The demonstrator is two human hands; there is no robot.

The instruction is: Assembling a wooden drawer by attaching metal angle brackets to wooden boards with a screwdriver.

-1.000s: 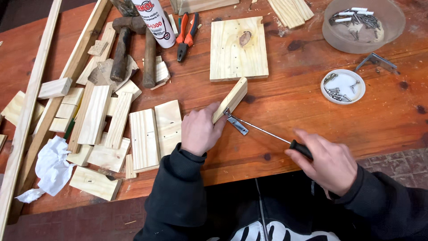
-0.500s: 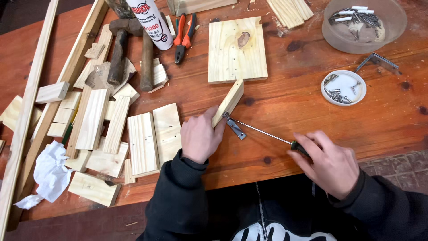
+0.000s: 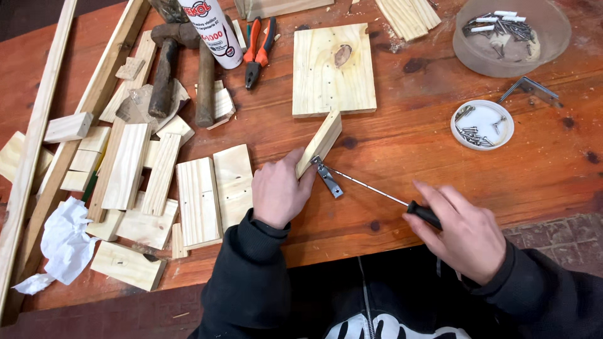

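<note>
The left hand (image 3: 276, 191) lay knuckles-up on the desk (image 3: 402, 138), fingers clamped on the near end of a small wood block (image 3: 320, 143) standing on edge. The right hand (image 3: 461, 229) gripped the black handle of a screwdriver (image 3: 377, 191), its tip meeting a metal bracket (image 3: 328, 177) against the block's end.
</note>
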